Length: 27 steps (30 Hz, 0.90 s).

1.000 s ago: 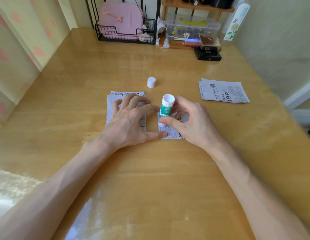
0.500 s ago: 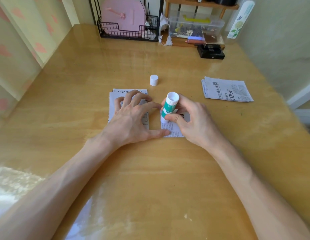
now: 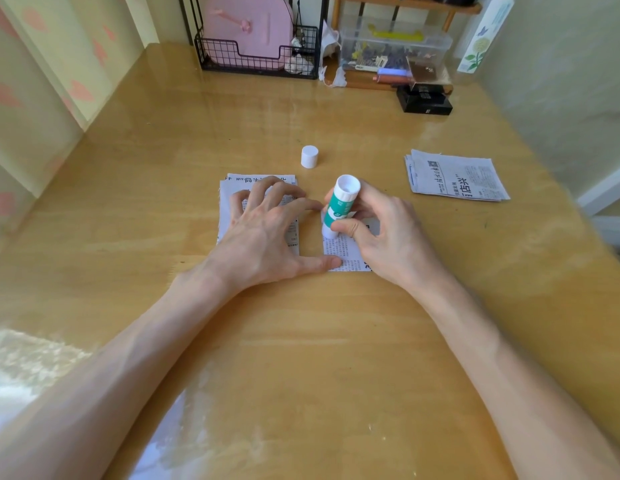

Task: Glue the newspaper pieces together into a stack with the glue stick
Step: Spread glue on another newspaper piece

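Little has shifted: the right hand (image 3: 381, 237) keeps its fingers (image 3: 372, 201) curled round the uncapped glue stick (image 3: 339, 209), tip on the loose newspaper piece (image 3: 343, 252) beneath them, while the left hand (image 3: 263, 244), fingers spread, pins that piece and the neighbouring stack (image 3: 232, 195), so gluing continues.

The right hand (image 3: 384, 237) grips the glue stick (image 3: 339, 211), tilted, with its lower end on a newspaper piece (image 3: 340, 252) on the table (image 3: 301, 341). The left hand (image 3: 263, 237) presses spread fingers (image 3: 298, 206) onto the newspaper stack (image 3: 228, 199) just left, its thumb touching the piece's near left corner. The white cap (image 3: 309, 156) stands farther away. A folded newspaper (image 3: 457, 176) lies far right.
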### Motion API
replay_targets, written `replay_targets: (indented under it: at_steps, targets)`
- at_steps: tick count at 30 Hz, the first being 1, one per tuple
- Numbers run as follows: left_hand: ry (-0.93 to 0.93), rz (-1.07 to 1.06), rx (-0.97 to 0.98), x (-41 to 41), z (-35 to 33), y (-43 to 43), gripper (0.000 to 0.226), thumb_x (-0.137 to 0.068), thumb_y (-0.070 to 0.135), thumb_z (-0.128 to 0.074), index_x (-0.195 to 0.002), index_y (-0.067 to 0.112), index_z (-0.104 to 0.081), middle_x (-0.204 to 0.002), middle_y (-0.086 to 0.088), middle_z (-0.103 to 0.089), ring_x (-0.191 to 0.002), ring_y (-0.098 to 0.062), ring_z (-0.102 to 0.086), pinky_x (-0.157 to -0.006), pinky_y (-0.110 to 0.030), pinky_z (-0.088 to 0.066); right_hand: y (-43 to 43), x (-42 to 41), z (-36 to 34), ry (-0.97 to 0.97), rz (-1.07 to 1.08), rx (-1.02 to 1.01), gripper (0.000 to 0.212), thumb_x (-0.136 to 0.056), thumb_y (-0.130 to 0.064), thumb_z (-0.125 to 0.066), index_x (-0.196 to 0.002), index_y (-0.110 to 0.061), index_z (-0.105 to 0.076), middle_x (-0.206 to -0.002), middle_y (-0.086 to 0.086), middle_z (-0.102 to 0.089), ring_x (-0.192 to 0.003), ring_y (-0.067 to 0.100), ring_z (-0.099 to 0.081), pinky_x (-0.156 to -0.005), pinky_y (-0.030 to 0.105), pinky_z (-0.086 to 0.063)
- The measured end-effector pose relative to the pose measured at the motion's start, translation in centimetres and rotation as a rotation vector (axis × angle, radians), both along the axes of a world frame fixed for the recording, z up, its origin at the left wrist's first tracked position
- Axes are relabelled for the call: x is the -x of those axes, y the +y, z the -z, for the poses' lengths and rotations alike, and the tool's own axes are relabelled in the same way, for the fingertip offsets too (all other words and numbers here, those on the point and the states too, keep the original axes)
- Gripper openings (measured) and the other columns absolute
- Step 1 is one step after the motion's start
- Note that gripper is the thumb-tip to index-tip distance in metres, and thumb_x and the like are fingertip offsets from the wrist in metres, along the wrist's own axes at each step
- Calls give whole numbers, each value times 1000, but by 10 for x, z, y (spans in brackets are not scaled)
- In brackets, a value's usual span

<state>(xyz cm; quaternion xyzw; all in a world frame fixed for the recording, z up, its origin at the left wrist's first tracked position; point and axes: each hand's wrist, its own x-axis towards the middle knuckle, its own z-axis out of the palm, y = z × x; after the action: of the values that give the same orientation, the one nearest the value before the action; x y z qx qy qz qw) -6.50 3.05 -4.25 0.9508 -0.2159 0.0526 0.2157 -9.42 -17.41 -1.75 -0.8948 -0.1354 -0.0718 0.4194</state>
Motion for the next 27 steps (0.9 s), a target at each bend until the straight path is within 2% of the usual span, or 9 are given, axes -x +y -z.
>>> replay_targets:
  at_steps: [5,9,14,20,27]
  targets:
    - [14,5,-4,1,0,1,99,-56,101,-48,-141,49,-52,-147,15,-44,-148,-13,-21,-111,-32,-10,1,-4,0,-16,16,27,20,-96,-12,-73,-116,-13,-67,-96,-5,-78,-91,10,-73,-88,36,-56]
    - [4,3,0,1,0,0,98,-56,100,-48,-139,48,-54,-146,15,-45,-147,-14,-23,-110,-32,-11,4,-4,-2,-60,45,27,22,-94,-24,-80,-107,-12,-66,-91,-11,-76,-87,4,-70,-81,22,-55]
    - [6,2,6,1,0,0,97,-56,100,-50,-138,48,-55,-145,15,-46,-147,-14,-25,-111,-34,-13,7,-4,-3,-72,62,25,26,-92,-28,-82,-102,-11,-65,-88,-12,-75,-84,4,-70,-77,16,-53]
    - [7,0,-2,1,0,0,98,-56,100,-48,-138,48,-55,-145,13,-46,-146,-15,-25,-112,-36,-15,7,-6,-1,-65,68,38,18,-95,-16,-77,-108,-11,-66,-90,-7,-76,-85,7,-71,-80,22,-55]
    - [8,-2,-9,1,1,0,97,-56,100,-49,-139,50,-54,-145,14,-45,-146,-14,-24,-111,-35,-14,6,-9,-1,-49,77,33,22,-97,-11,-73,-117,-10,-67,-99,-4,-78,-91,9,-73,-87,33,-57]
